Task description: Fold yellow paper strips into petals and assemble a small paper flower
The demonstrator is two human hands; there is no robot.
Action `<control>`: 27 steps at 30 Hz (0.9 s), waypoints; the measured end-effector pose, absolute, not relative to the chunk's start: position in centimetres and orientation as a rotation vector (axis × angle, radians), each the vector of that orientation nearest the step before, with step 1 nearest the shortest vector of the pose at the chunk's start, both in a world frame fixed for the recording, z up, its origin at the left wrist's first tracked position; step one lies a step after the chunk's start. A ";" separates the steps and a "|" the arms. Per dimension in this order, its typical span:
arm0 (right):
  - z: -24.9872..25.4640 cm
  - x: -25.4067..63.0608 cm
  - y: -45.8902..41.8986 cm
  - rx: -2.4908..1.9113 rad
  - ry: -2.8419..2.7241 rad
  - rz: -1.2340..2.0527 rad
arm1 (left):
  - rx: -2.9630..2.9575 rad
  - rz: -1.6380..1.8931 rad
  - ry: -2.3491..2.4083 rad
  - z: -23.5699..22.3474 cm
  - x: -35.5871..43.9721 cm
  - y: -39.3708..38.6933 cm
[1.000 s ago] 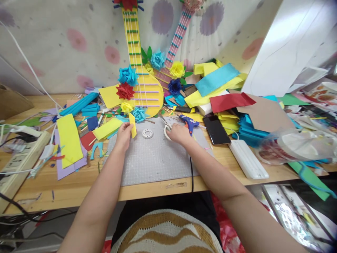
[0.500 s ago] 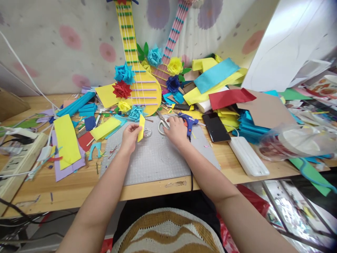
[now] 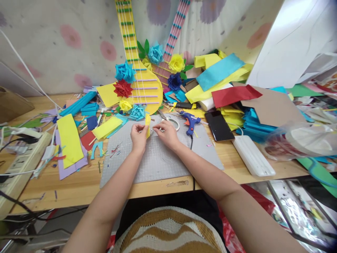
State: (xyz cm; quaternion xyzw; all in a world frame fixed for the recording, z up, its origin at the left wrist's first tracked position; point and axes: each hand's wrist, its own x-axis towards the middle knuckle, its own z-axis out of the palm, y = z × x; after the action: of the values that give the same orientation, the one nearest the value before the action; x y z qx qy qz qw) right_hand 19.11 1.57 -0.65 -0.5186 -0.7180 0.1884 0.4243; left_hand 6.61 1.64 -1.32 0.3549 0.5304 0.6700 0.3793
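The bare wood of the table [image 3: 79,191] showed along the near edge of the grey mat [image 3: 158,165]. Over the mat's middle, the left hand [image 3: 139,138] pinched a yellow strip [image 3: 147,125], holding it upright above the mat's far half. The right hand [image 3: 167,133] was just beside the strip, over the same half, its fingertips drawn close together (whether they gripped something thin, I could not tell). Loose snippets [image 3: 116,150] lay on the mat's left part. A white device [image 3: 253,155] lay to the right of the mat, and farther back on that side lay a black phone [image 3: 219,125]. On the mat's far part, white-handled scissors [image 3: 178,123] lay beyond the right hand, with a blue glue gun [image 3: 191,121] toward the mat's right. Beyond the mat stood a yellow paper guitar [image 3: 151,88], decorated with paper flowers, and behind it a pink one [image 3: 176,30].
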 end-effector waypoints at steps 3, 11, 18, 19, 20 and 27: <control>-0.7 19.0 1.7 -1.305 -1.792 0.487 | 0.958 1.700 1.368 -1.4 6.8 1.5; -0.6 19.1 2.0 -1.366 -1.808 0.483 | 0.931 1.640 1.314 -0.8 7.0 1.1; -0.7 19.4 2.7 -1.349 -1.648 0.817 | 0.908 1.576 1.262 -1.0 6.9 1.1; -0.8 19.4 2.8 -1.339 -1.627 0.847 | 0.903 1.567 1.254 -1.0 6.9 1.1; -0.8 19.4 3.0 -1.331 -1.610 0.867 | 0.897 1.561 1.246 -1.0 6.9 1.1; -0.5 19.4 3.2 -1.314 -1.604 0.912 | 0.921 1.572 1.185 -1.0 7.0 1.0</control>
State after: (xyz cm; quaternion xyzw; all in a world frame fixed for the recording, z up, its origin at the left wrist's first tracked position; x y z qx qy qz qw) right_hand 19.36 3.20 -0.55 -0.5252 -0.6413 0.3644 0.4243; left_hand 6.99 1.02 -1.00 0.3751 0.4827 0.6402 0.4653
